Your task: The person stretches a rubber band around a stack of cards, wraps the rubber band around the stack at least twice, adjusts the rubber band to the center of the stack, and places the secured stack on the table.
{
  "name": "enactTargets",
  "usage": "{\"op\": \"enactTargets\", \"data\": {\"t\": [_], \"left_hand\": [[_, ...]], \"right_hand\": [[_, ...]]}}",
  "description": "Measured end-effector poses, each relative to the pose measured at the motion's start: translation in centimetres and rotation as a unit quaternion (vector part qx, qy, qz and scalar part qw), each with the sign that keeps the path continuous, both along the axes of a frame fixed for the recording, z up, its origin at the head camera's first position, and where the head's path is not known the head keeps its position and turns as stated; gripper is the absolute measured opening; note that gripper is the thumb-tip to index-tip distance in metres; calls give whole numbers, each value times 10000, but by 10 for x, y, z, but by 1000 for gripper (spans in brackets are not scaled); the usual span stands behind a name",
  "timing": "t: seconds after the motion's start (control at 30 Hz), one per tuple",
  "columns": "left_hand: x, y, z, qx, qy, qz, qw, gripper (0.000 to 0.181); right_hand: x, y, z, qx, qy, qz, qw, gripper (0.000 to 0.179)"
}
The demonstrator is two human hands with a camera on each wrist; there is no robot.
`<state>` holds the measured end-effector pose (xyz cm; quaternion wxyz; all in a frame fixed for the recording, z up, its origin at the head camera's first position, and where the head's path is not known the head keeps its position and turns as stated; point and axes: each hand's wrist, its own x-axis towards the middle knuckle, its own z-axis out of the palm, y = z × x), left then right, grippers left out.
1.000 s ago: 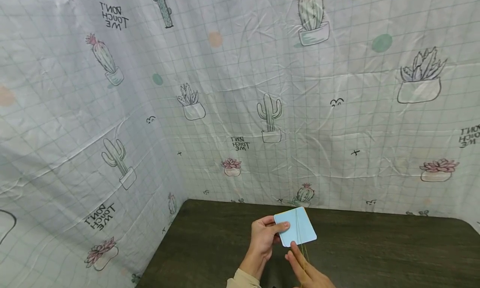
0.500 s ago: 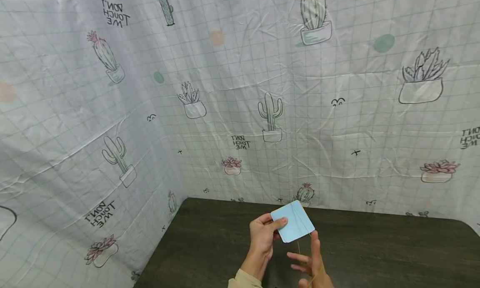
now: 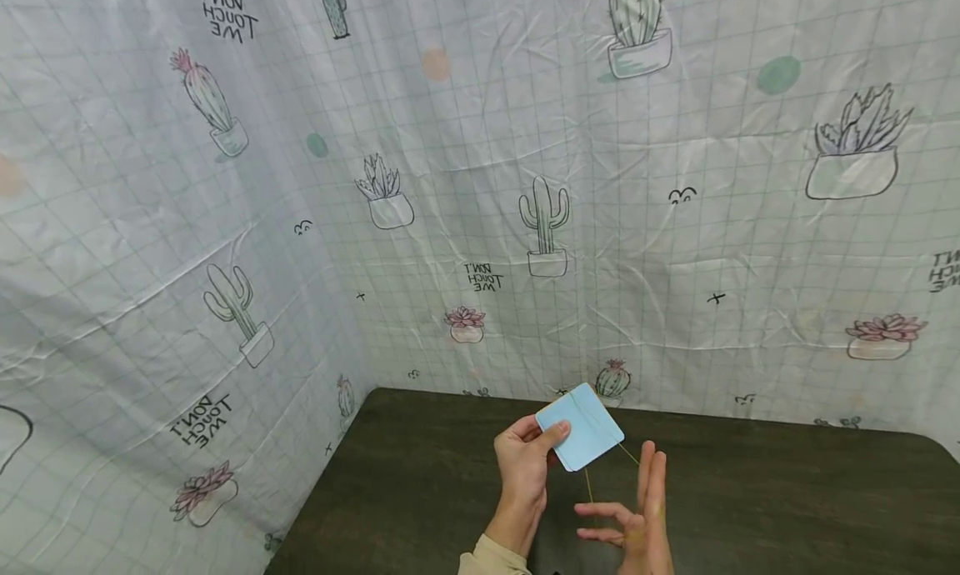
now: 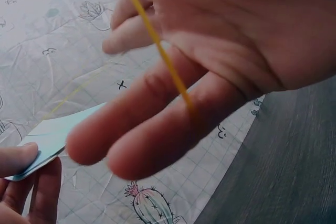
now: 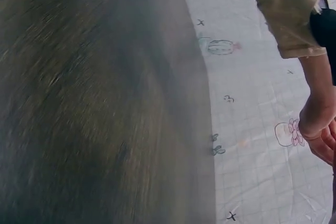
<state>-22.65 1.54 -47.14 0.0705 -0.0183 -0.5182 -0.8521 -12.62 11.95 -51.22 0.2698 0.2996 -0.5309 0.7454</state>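
Observation:
Light-blue square cards [image 3: 581, 429] with rounded corners are pinched between thumb and fingers of my left hand [image 3: 521, 467], tilted above the table; layered edges show in the left wrist view. A thin yellow rubber band [image 3: 589, 485] crosses the cards and stretches from their lower and right corners to my right hand [image 3: 647, 521]. That hand is spread, its fingers mostly straight, just right of the cards. Close up in the left wrist view, the band [image 4: 160, 45] runs taut across the fingers of the right hand [image 4: 226, 45]. The left hand [image 5: 317, 124] shows at the right wrist view's edge.
A dark wood-grain table [image 3: 787, 492] lies beneath both hands. White cloth [image 3: 420, 258] printed with cacti and a grid hangs behind and to the left. A beige sleeve [image 5: 286, 9] and a dark wrist strap [image 5: 324, 30] show on the left arm.
My right hand has moved right, away from the cards, and its fingers have spread, drawing the band out from them. The left hand has turned the cards and raised them slightly.

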Motion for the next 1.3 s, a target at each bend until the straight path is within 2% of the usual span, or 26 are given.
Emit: {"op": "enactTargets", "data": {"t": [0.1,0.13,0.27,0.37,0.47,0.6,0.67,0.73,0.8,0.87,0.93,1.1,1.17,1.2,1.3], "left_hand": [[2,0,2,-13,209,98,9997,23],[2,0,2,-35,273,130,9995,23],[3,-1,4,-166,436,274,9985,22],[2,-1,3,-215,537,340,9977,22],[1,-1,2,-256,672,347,9968,21],[1,-4,1,-434,920,314,9943,20],[1,-5,0,-546,1030,291,9928,20],[1,-6,0,-638,1120,269,9913,19],[2,-8,0,-684,1196,220,9902,19],[2,-9,0,-691,1245,137,9897,18],[2,-10,-1,-715,1299,54,9889,18],[2,-13,-2,-868,1347,-239,9868,18],[2,-15,-1,-921,1405,-419,9849,18],[2,-16,-1,-940,1435,-529,9838,18],[2,-20,-1,-1067,1626,-826,9774,18]], "right_hand": [[6,1,5,305,-580,-182,9977,58],[6,2,5,340,-669,-112,9971,57],[6,7,5,143,-668,691,9953,54],[3,13,3,1,-780,1152,9903,53],[2,18,0,-74,-1059,1385,9847,53],[0,25,-3,-213,-1349,1891,9724,50],[-2,30,-4,-334,-1383,2297,9628,51],[-4,34,-5,-496,-1400,2767,9494,53],[-6,38,-3,-612,-1600,3153,9334,50],[-7,42,-1,-623,-1942,3338,9203,52],[-7,45,1,-591,-2263,3461,9086,60],[-13,54,-1,-913,-2700,4244,8595,68],[-15,58,-1,-1078,-2993,4374,8411,69],[-14,60,0,-1031,-3132,4276,8417,68],[-13,65,1,-1152,-3688,4051,8286,67]]}}
